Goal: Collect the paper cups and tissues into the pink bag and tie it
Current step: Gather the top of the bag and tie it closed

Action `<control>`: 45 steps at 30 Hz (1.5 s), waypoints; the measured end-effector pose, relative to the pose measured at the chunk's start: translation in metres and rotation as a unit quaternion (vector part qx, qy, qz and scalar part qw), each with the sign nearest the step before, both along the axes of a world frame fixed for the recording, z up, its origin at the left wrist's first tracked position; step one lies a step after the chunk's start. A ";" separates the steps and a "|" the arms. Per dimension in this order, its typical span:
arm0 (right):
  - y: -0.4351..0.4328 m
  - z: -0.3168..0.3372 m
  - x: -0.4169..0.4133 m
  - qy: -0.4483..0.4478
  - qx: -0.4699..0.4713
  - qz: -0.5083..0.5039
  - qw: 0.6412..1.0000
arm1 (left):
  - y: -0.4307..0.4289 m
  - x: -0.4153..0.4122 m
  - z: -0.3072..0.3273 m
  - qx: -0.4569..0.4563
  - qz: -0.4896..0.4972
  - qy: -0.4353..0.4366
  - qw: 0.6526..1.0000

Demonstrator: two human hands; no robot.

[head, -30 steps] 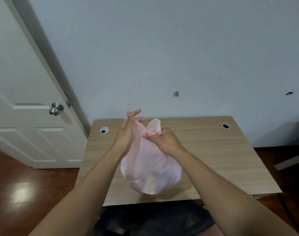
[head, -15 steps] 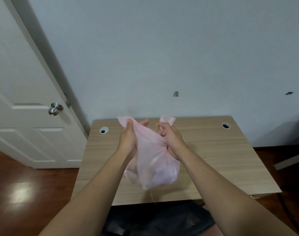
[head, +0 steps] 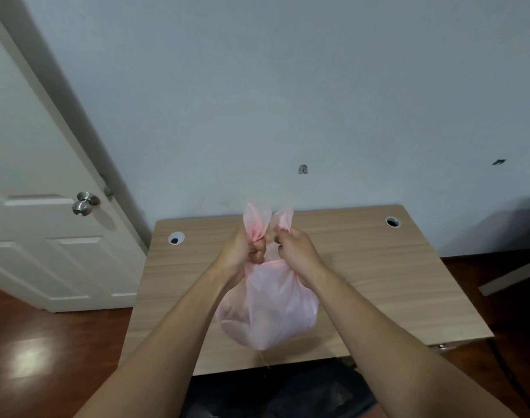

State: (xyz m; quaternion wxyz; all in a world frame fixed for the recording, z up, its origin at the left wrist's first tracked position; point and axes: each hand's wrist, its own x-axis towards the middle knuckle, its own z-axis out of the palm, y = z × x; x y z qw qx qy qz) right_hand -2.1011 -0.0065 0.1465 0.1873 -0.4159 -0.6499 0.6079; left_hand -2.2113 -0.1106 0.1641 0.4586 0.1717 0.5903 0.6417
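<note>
Both hands meet close together above the desk, each clenched on one gathered end of the thin, translucent pink plastic bag (head: 268,309). Curled fingers of the left hand (head: 239,254) squeeze the left tail, which flares up above the fist; the right hand (head: 295,251) pinches the right tail just beside it. Below the fists the bag hangs full and rounded, over the near part of the light wood-grain desk (head: 378,267). Two round cable holes sit at the desk's back corners. Behind stands a pale grey wall (head: 288,86), with a white panelled door (head: 31,176) and its metal knob (head: 85,203) at left.
</note>
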 end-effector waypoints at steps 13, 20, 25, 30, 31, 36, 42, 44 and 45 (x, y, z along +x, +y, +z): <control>-0.010 0.010 0.004 -0.015 -0.001 0.271 0.962 | -0.017 -0.001 -0.003 -0.058 -0.126 0.186 0.973; -0.014 0.007 0.009 -0.032 -0.010 0.305 0.952 | -0.020 -0.003 -0.015 -0.034 -0.004 0.228 0.973; -0.025 0.012 0.005 -0.032 0.071 0.241 0.967 | -0.016 0.001 -0.021 -0.017 0.039 0.232 0.972; -0.026 0.009 0.005 -0.038 0.104 0.181 0.977 | -0.017 0.000 -0.030 0.002 0.075 0.193 0.978; -0.026 0.008 0.005 -0.039 0.113 0.175 0.977 | -0.018 0.001 -0.031 -0.002 0.083 0.219 0.972; -0.023 0.006 -0.001 -0.063 0.139 0.112 0.982 | -0.024 0.002 -0.030 -0.053 0.105 0.416 0.902; -0.009 0.002 -0.001 -0.115 0.114 0.081 0.983 | -0.033 0.004 -0.032 0.009 0.044 0.525 0.850; -0.004 -0.001 0.001 -0.132 0.093 0.101 0.982 | -0.035 0.002 -0.031 0.044 0.019 0.536 0.843; -0.002 -0.003 0.003 -0.143 0.085 0.120 0.979 | -0.035 0.002 -0.030 0.052 0.011 0.534 0.844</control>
